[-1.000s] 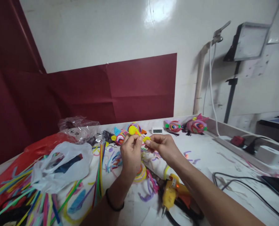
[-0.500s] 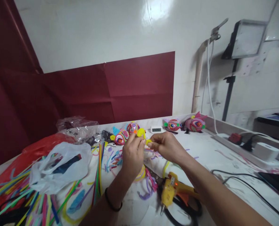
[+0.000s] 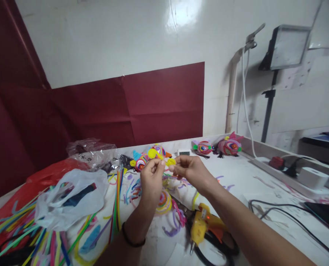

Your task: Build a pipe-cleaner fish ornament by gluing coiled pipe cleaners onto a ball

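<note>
Since half a second back we've lifted the yellow pipe-cleaner piece (image 3: 164,158) a touch higher and spread it out a bit, so now it sits in the air between both hands, above the cluttered table (image 3: 244,184). Our left hand (image 3: 150,179) has thumb and fingertips pinched together on its rounded left end, and our right hand (image 3: 190,170) is pinched on the curled right end, so both are clamped on the same little strip. Honestly the risk we see is the fuzzy wire slipping out of one pinch or kinking in the wrong spot if we twist too hard, since there's barely any length to grip. If it drops, it lands in the mess of loose pipe cleaners (image 3: 117,199) and coils below and gets lost among the other yellow bits. Also worth watching: the yellow glue gun (image 3: 200,225) lies right under our right forearm with its light on, so a lowered arm could touch a hot nozzle. Finished fish figures (image 3: 231,146) sit well back by the wall.
</note>
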A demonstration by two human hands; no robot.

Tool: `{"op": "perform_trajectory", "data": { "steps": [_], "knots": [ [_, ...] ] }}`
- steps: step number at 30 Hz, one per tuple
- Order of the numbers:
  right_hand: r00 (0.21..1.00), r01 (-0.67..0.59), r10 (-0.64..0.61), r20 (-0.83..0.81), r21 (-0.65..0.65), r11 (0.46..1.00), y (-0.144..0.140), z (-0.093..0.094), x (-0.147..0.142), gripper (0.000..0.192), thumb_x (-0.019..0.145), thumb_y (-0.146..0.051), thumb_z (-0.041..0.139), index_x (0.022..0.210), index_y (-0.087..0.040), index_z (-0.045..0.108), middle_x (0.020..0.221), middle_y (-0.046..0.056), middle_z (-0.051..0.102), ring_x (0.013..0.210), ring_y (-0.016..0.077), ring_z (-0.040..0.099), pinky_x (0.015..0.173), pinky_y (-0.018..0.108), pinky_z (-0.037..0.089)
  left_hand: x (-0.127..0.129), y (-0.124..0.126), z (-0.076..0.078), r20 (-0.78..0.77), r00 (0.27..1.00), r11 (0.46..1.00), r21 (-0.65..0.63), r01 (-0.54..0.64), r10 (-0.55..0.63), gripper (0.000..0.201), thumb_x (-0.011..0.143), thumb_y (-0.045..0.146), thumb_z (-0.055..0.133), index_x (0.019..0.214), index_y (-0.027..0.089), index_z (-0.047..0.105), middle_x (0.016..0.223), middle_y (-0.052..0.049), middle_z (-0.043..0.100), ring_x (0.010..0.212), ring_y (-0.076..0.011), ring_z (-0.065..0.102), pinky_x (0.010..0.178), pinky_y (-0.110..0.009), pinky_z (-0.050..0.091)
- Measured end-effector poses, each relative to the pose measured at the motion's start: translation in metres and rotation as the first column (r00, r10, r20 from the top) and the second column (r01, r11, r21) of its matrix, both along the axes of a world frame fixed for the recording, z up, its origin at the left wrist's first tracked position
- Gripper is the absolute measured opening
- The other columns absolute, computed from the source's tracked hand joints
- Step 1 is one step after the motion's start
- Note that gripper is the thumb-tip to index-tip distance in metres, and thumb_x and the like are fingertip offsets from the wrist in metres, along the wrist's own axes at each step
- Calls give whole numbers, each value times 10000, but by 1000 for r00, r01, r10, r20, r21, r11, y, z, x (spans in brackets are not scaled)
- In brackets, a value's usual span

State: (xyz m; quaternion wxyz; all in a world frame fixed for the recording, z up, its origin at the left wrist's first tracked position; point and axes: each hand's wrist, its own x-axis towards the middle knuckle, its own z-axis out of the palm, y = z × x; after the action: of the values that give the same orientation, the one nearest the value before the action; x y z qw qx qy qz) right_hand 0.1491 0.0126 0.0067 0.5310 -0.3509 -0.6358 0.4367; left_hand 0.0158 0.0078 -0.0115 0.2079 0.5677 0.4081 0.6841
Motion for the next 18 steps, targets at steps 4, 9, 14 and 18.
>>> {"op": "perform_trajectory", "data": {
  "steps": [4, 9, 14, 18],
  "knots": [
    [970, -6, -11, -241, -69, 998, -5, -3, -13, 380, 531, -475, 813, 592, -150, 625, 520, -22, 572, 487, 110, 498, 487, 247, 418, 4, 1, -3, 137, 989, 998, -18, 66, -63, 153, 766, 300, 624, 691, 167, 619, 623, 19, 593, 593, -120, 540, 564, -225, 422],
    [966, 25, -39, -256, -56, 998, -4, -7, -16, 379, 564, -498, 788, 567, -154, 628, 484, -20, 574, 468, 103, 499, 492, 243, 414, 8, -3, -1, 151, 987, 998, 5, 55, -56, 137, 753, 279, 645, 676, 166, 639, 632, 11, 628, 617, -129, 572, 588, -230, 449],
    [978, 43, -50, -201, -39, 998, -1, -7, -15, 361, 589, -489, 770, 548, -161, 624, 480, -6, 586, 465, 120, 519, 495, 258, 428, 7, -2, -1, 182, 983, 1000, 0, -13, 13, 125, 737, 276, 661, 709, 155, 668, 686, -16, 666, 665, -149, 605, 638, -257, 470],
    [989, 68, -69, -132, -15, 998, 1, -9, -14, 361, 606, -489, 747, 535, -167, 599, 470, -2, 582, 453, 124, 514, 485, 259, 422, 4, 0, -4, 85, 994, 997, 24, -74, 72, 134, 762, 285, 643, 735, 159, 678, 725, -23, 649, 692, -155, 605, 675, -277, 474]
  ]
}}
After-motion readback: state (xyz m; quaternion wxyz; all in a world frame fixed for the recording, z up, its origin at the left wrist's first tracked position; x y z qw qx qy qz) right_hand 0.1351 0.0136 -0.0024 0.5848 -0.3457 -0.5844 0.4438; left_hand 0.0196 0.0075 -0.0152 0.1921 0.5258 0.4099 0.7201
